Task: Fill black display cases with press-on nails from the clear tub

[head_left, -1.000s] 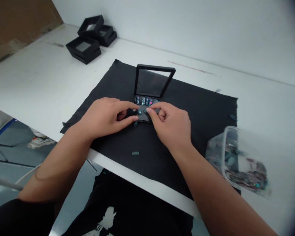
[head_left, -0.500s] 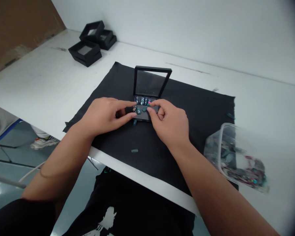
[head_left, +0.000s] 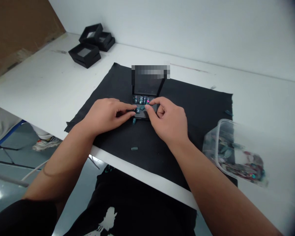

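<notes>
A small black display box (head_left: 145,114) lies on the black cloth with its clear, framed lid (head_left: 147,82) raised; the lid's top is pixelated. Several glossy teal press-on nails (head_left: 141,100) line the back row inside. One more press-on nail (head_left: 138,110) rests in the front row. At the box's left edge, my left hand (head_left: 108,113) is closed, thumb and index finger around a small nail mostly hidden by the fingertips. My right hand (head_left: 170,121) reaches in from the right, pinching a teal press-on nail (head_left: 142,107) between thumb and index finger.
Loose nails (head_left: 134,148) lie on the black cloth (head_left: 113,141), one just before the box. To the right, a clear plastic tub (head_left: 211,147) holds many nail pieces. Black frame boxes (head_left: 85,55) are stacked at the back left. A person's shoe (head_left: 46,143) shows below the table.
The nail in my right fingers has shifted slightly left and turned over the box. My left fingertips have drawn a little closer together. The camera view has moved slightly.
</notes>
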A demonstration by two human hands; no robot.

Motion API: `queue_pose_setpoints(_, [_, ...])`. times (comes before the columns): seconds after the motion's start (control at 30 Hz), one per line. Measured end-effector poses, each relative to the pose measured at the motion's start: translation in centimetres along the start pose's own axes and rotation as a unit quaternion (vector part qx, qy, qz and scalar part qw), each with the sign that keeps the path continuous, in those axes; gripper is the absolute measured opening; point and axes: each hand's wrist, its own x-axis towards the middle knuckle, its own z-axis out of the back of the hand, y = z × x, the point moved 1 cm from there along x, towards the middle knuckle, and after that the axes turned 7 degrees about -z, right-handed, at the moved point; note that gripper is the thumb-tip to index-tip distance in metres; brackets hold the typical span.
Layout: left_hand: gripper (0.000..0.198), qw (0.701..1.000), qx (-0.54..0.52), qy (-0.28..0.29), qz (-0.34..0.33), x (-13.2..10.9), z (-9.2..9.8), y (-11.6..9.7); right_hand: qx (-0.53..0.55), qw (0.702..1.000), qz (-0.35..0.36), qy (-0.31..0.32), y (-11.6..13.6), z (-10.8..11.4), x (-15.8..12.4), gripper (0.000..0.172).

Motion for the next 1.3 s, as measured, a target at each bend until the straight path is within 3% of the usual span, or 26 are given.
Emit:
queue_pose_setpoints(0.13, [0.028, 0.993, -0.113, -0.043, -0.002, -0.6, 0.9, -0.3, 0.019, 1.000, 0.014, -0.002, -0.1, 0.4, -0.3, 0.017])
queue_pose_setpoints(0.2, [0.026, 0.991, -0.128, -0.035, -0.010, -1.1, 1.2, -0.1, 0.023, 1.000, 0.017, -0.003, -0.2, 0.5, -0.4, 0.016])
queue_pose_setpoints(0.4, [0.032, 0.996, -0.065, 0.032, -0.048, -2.2, 0.5, 0.2, 0.015, 1.000, 0.025, 0.007, -0.3, 0.5, -0.4, 0.016])
queue_pose_setpoints(0.63, [0.023, 0.995, 0.023, 0.019, -0.094, -1.9, -0.7, -1.4, -0.001, 1.000, -0.006, 0.006, -0.2, 0.6, -0.3, 0.017])
queue_pose_setpoints(0.93, [0.024, 0.996, -0.059, 0.021, -0.059, -2.7, 0.0, -0.5, 0.002, 1.000, -0.014, 0.012, -0.5, 1.0, -0.6, 0.017])
queue_pose_setpoints(1.07, [0.026, 0.998, -0.033, -0.018, -0.049, -3.5, -0.1, 0.1, 0.014, 1.000, -0.021, -0.001, -0.7, 0.9, -0.4, 0.018])
queue_pose_setpoints(1.3, [0.035, 0.997, -0.025, -0.052, 0.048, -3.7, -0.5, 0.6, 0.021, 1.000, -0.022, 0.006, -0.9, 0.6, -0.2, 0.019])
